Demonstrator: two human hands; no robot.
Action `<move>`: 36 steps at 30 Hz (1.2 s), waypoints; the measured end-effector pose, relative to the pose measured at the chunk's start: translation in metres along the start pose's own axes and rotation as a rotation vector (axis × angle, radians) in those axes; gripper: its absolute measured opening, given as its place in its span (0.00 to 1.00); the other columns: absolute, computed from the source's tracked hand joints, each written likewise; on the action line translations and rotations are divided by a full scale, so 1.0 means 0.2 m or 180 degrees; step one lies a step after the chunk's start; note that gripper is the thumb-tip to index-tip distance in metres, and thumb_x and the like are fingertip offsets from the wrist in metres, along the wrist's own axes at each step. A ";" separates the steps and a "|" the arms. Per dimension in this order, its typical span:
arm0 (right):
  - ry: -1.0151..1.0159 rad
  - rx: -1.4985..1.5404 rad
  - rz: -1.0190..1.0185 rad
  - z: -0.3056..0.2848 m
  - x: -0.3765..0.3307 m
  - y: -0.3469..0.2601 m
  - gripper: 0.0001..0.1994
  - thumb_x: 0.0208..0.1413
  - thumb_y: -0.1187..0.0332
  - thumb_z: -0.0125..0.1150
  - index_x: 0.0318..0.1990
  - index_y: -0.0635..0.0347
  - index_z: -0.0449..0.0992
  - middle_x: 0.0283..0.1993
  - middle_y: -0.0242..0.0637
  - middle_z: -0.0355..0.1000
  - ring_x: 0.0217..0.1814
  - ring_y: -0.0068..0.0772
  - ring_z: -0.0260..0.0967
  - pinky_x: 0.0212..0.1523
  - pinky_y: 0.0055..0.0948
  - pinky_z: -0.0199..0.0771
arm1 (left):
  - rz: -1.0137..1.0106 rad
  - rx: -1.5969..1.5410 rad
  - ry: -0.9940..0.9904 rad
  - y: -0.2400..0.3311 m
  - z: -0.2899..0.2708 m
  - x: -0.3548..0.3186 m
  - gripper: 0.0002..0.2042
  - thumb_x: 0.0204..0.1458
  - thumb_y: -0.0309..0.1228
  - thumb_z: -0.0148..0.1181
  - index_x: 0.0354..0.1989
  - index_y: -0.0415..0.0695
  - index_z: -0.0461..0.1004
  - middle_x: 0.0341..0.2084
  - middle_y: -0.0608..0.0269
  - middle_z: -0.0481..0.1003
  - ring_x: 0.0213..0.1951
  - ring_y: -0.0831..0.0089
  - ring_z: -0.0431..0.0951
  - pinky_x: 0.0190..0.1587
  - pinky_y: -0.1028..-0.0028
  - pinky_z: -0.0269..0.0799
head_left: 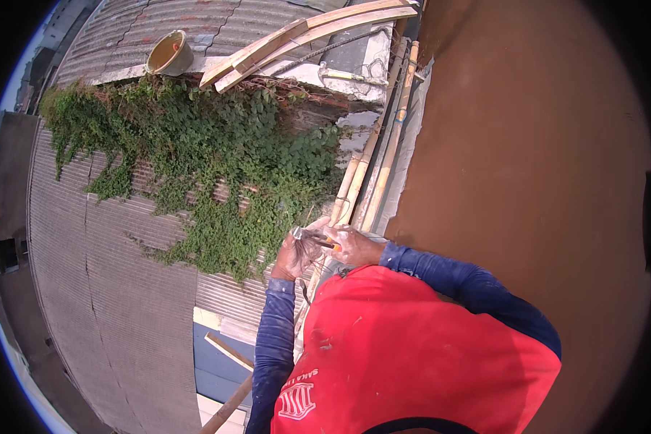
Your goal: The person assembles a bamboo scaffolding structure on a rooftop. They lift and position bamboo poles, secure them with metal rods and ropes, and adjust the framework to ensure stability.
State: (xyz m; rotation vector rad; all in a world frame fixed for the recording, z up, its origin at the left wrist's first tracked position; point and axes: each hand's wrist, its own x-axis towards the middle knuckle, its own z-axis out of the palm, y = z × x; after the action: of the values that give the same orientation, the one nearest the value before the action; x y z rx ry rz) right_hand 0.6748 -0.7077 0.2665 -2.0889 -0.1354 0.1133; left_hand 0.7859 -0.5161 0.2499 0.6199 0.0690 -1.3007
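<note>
The left hand (pixel 296 254) has its fingers bent around a bunch of thin wires (pixel 312 251), whose loose ends fan out below the fingers. Just beside it, the right hand (pixel 358 247) has its grip closed on a hand tool (pixel 326 244) with a dark body and an orange part; fingers cover much of it, so its exact kind is hard to tell. The wires and the tool meet between the two hands, in front of the red top (pixel 412 340), near the lower end of the bamboo poles (pixel 393 137). Both hands are marked with a pale, powdery coating, and the dark blue sleeves (pixel 477 286) reach the wrists.

The poles run up and away beside a pale ledge (pixel 374 90). On the ledge lies a hammer-like tool (pixel 345 74), with a dark rod (pixel 324 53) and wooden planks (pixel 296 43) beyond it. A round, pale bucket (pixel 168 56) stands to the left of the planks, at the edge of the upper corrugated roof (pixel 141 25). Green vines (pixel 217 148) hang from that edge onto the lower corrugated roof (pixel 134 289). Right of the poles spreads a smooth brown expanse (pixel 528 137). At the lower left, a wooden strip (pixel 228 350) crosses a blue panel (pixel 213 369).
</note>
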 end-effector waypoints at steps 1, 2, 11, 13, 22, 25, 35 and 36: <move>-0.0005 0.0031 -0.0010 0.01 -0.02 0.03 0.22 0.56 0.65 0.63 0.51 0.72 0.66 0.40 0.59 0.72 0.44 0.64 0.72 0.45 0.51 0.72 | -0.0108 0.0089 -0.0053 0.02 0.03 0.01 0.60 0.40 0.63 0.72 0.71 0.28 0.52 0.50 0.50 0.79 0.48 0.65 0.82 0.51 0.68 0.79; -0.0011 0.0061 -0.0019 0.01 -0.03 0.07 0.22 0.56 0.65 0.63 0.50 0.71 0.65 0.40 0.58 0.71 0.44 0.63 0.72 0.44 0.51 0.72 | -0.0070 0.0094 -0.0102 0.01 0.06 0.02 0.59 0.41 0.62 0.72 0.71 0.28 0.52 0.49 0.51 0.79 0.48 0.66 0.82 0.50 0.69 0.80; 0.0013 -0.0329 0.0235 -0.20 0.03 0.09 0.19 0.57 0.65 0.63 0.48 0.68 0.64 0.39 0.58 0.72 0.43 0.62 0.73 0.43 0.51 0.73 | 0.0614 -0.0817 0.0632 -0.09 0.10 0.20 0.34 0.60 0.40 0.61 0.69 0.31 0.58 0.51 0.49 0.77 0.48 0.66 0.81 0.50 0.67 0.83; 0.0112 -0.0288 0.0359 -0.27 0.06 0.12 0.19 0.57 0.66 0.63 0.49 0.68 0.65 0.39 0.57 0.72 0.42 0.62 0.73 0.43 0.51 0.73 | 0.0761 -0.0943 0.0352 -0.04 0.13 0.26 0.30 0.60 0.38 0.60 0.67 0.34 0.63 0.55 0.49 0.75 0.52 0.63 0.79 0.55 0.63 0.79; -0.0173 -0.0683 0.0393 -0.80 0.42 0.65 0.29 0.54 0.63 0.65 0.60 0.68 0.65 0.49 0.60 0.70 0.52 0.60 0.71 0.53 0.48 0.72 | 0.1366 -0.0937 0.1306 0.10 0.14 1.01 0.22 0.65 0.35 0.43 0.62 0.34 0.69 0.44 0.56 0.79 0.41 0.66 0.80 0.46 0.66 0.80; -0.0300 -0.0573 0.0656 -1.08 0.53 0.87 0.32 0.53 0.63 0.65 0.64 0.66 0.65 0.56 0.62 0.69 0.56 0.60 0.70 0.58 0.45 0.72 | 0.1258 -0.0927 0.1936 0.26 0.47 1.32 0.23 0.65 0.36 0.44 0.63 0.34 0.69 0.34 0.66 0.76 0.33 0.76 0.77 0.35 0.73 0.78; 0.2319 -0.1768 0.1218 -2.29 1.05 1.58 0.17 0.57 0.66 0.65 0.50 0.65 0.72 0.50 0.48 0.70 0.57 0.54 0.66 0.55 0.47 0.69 | 0.1018 -0.0241 0.2212 0.58 0.74 2.07 0.19 0.65 0.38 0.51 0.57 0.41 0.75 0.23 0.75 0.69 0.20 0.85 0.63 0.20 0.80 0.58; 0.2383 -0.1963 0.1283 -2.34 1.09 1.67 0.18 0.58 0.65 0.65 0.50 0.66 0.72 0.51 0.49 0.70 0.57 0.55 0.66 0.56 0.47 0.69 | 0.0946 -0.0089 0.2226 0.52 0.73 2.15 0.17 0.65 0.38 0.52 0.55 0.43 0.78 0.25 0.72 0.74 0.20 0.83 0.67 0.21 0.78 0.60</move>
State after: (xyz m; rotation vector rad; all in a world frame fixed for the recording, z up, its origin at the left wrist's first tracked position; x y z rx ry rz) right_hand 0.9721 -1.2430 0.2053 -2.5919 0.7938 -0.5300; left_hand 0.9629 -0.9473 0.2470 0.9975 0.5465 -0.7500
